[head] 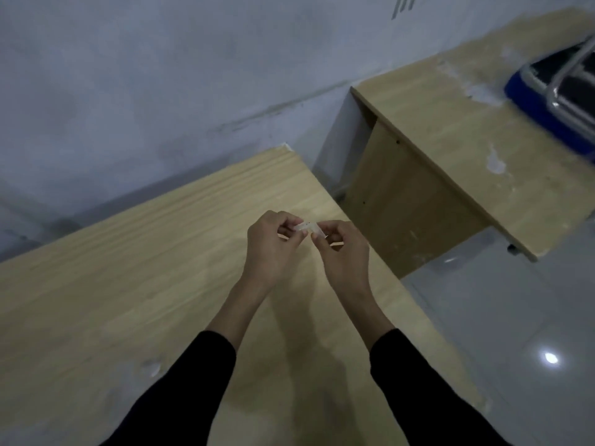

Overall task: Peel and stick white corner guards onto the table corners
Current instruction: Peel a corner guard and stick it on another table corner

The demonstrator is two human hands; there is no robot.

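At frame centre, a small white plastic corner guard (307,227) is pinched by fingers of the left hand (273,244) and right hand (344,254) above the pale wooden bench (128,284), peeling judged underway, sticking not yet done.

A small translucent white plastic corner guard (307,227) shows against the pale, straight-grained wooden table (135,278); black sleeves (193,387), grey glossy floor tiles (515,317).

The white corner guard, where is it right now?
In the head view the white corner guard is mid-frame, pinched between the left hand and the right hand, held above the wooden table near its right edge.
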